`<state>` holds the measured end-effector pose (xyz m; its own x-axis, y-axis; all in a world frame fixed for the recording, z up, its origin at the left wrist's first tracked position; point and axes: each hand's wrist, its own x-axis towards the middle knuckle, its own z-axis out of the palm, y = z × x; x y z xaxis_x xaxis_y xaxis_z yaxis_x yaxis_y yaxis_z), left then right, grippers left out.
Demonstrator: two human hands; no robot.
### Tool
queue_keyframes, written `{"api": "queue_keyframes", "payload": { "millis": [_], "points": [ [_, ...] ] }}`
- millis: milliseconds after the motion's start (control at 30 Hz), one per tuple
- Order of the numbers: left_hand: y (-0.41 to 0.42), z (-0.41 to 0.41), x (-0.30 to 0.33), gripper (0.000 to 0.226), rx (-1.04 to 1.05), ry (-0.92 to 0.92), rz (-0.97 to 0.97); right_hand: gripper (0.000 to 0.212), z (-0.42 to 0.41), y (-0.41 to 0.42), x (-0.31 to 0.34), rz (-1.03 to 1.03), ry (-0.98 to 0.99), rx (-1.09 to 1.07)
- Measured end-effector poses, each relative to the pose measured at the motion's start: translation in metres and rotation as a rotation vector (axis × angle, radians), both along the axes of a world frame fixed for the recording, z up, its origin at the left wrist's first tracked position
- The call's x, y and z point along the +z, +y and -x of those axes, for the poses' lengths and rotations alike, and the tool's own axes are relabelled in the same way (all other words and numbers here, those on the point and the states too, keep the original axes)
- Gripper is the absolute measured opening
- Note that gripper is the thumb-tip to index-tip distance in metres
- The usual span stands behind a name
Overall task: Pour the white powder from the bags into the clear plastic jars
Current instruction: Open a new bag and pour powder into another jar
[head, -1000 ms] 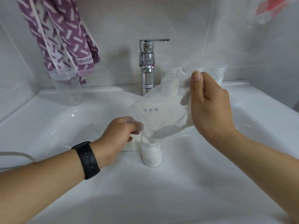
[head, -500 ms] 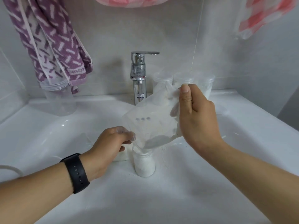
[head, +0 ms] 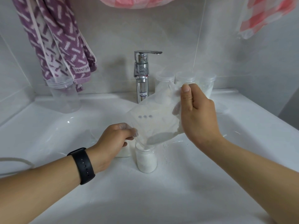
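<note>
We see the bag (head: 155,122) tilted, its lower corner in the mouth of the clear jar (head: 146,159) standing in the white sink (head: 242,126); the jar is largely filled with powder. A second jar (head: 123,152) is mostly hidden behind our left hand (head: 113,141), which pinches the bag's lower edge. Our right hand (head: 197,113) grips its raised upper corner. Jars behind the bag (head: 208,84) look blurred.

I make out woven letters on the purple towel (head: 80,70), seemingly "ORE"; the small label on the faucet (head: 143,93) is too blurred to read.
</note>
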<state>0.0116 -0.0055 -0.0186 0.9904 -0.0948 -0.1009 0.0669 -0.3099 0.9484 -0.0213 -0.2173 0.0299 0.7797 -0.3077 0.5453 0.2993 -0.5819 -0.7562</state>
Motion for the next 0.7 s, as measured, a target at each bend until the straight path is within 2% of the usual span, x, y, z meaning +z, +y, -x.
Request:
{"api": "queue_keyframes", "payload": {
  "millis": [400,700],
  "points": [
    [0.0005,-0.0004,-0.0014,0.019,0.018,0.011,0.006,0.038,-0.0004,-0.0006,0.0017,-0.019,-0.019,0.023],
    [0.0010,-0.0007,-0.0013,0.018,0.027,0.014,-0.002,0.051,-0.0042,-0.0036,0.0011,-0.003,0.015,0.013]
  ]
}}
